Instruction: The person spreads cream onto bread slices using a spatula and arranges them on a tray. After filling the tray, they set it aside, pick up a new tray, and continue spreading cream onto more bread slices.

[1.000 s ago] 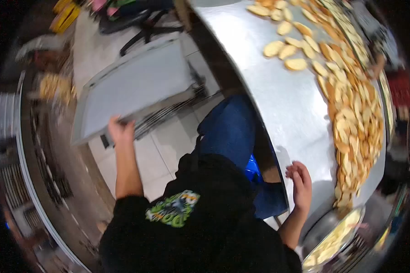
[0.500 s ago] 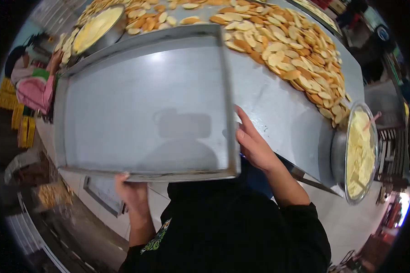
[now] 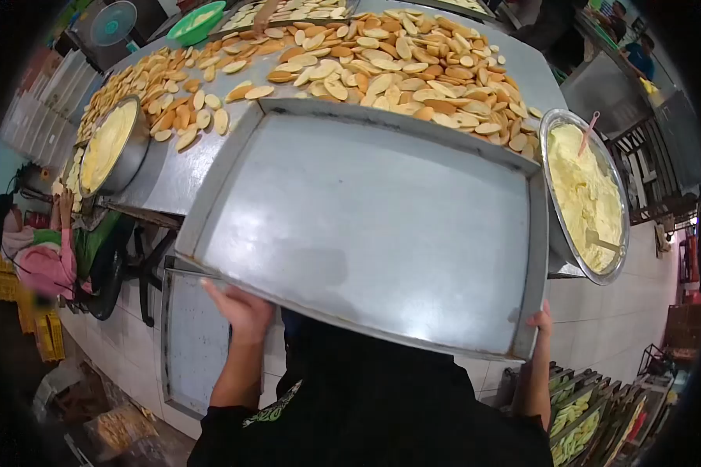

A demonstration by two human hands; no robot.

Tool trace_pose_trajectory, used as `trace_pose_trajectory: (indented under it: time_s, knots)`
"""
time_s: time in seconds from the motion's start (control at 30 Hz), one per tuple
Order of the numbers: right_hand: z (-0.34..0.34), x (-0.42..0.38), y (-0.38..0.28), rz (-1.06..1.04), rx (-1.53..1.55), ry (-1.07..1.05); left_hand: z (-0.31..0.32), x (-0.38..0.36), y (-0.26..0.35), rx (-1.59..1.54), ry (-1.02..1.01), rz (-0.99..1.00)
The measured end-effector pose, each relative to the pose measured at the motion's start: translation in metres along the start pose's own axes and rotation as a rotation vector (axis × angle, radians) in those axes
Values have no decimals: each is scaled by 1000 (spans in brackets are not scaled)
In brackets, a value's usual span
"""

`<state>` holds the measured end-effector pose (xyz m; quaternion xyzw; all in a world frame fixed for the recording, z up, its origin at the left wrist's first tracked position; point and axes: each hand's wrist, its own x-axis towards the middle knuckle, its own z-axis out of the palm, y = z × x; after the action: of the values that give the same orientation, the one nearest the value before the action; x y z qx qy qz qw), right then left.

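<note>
Bakery, biscuits (image 3: 413,70) heaped, cream bowls (image 3: 586,194)

Grey metal baking tray (image 3: 366,226), bare and matte. Biscuits (image 3: 397,62) golden tan to pale beige. Pale yellow cream in steel bowl (image 3: 554,124). Green plastic bowl (image 3: 197,22). Black sweatshirt (image 3: 382,412), green-yellow print.

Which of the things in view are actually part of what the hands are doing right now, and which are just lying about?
In hand:
- metal tray, bare inside
- left hand, gripping its near edge
- right hand, at its near right corner

Lying about:
- biscuits spread over the steel table
- cream bowl with pink spatula
- second bowl
- green basin
</note>
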<state>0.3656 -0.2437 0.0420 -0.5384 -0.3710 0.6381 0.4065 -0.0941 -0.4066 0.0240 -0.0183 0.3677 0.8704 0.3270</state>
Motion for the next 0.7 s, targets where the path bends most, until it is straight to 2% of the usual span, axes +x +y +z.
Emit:
trace_pose_trajectory:
  time_s: [0.03,0.1,0.13,0.17,0.23,0.33,0.4,0.43,0.47,0.5,0.63,0.7]
  knots:
    - [-27,-3,11,20,22,2,-5,5,9,59,-9,-5]
    - [-178,36,105,105,-148,-60,-20,13,24,176,-26,-14]
    - [-251,54,150,144,-234,-97,-51,13,22,171,-100,-14]
    - [-256,49,153,168,-214,-94,-79,17,18,212,-147,-8]
    - [-242,49,153,184,-160,-59,-108,23,17,295,-240,3]
    - [-213,59,139,191,-86,-51,-100,13,10,206,-184,-250]
    - [-154,66,103,152,-5,-28,-106,23,1,283,-202,-267]
    - [-103,62,75,99,42,4,-108,33,-6,323,-220,-283]
    - [-53,59,48,44,88,33,-111,42,-7,387,-184,-308]
    - [-37,73,45,43,9,96,-105,47,-8,498,-164,-300]
    - [-1,93,37,40,-164,274,-77,54,-1,893,-51,-295]
    - [-11,106,49,-12,-210,284,-66,59,9,1111,-3,-327]
